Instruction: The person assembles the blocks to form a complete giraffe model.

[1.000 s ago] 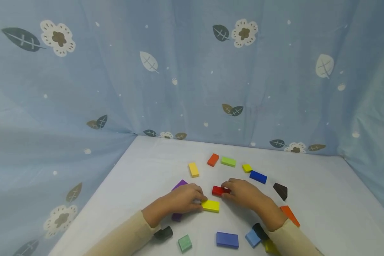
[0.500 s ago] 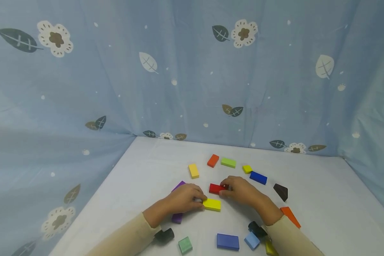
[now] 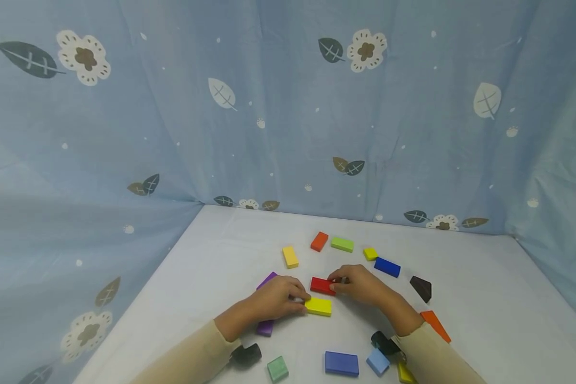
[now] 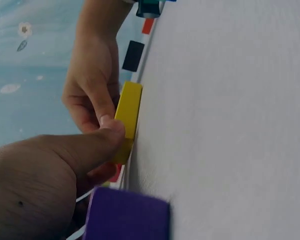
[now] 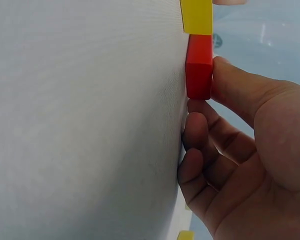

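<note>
Pinches yellow cuboid (image 3: 319, 306) with left hand (image 3: 279, 298), red cuboid (image 3: 320, 286) with right hand (image 3: 361, 286), at frame's lower centre, best nudged flat.

Blue cloth (image 3: 288, 122) hung behind and down both sides, soft vertical folds at back. Print on it: white flowers (image 3: 366, 50) with brown centres, dark grey leaves (image 3: 29, 58), white leaves (image 3: 222, 93), small paw prints (image 3: 261, 123), scattered dots. White tabletop (image 3: 211, 250) below; far edge meets cloth, running slightly downward to right. Light soft, diffuse; left wrist view dimmer. Tabletop perhaps fabric-covered, fine texture too blurred to be sure.
</note>
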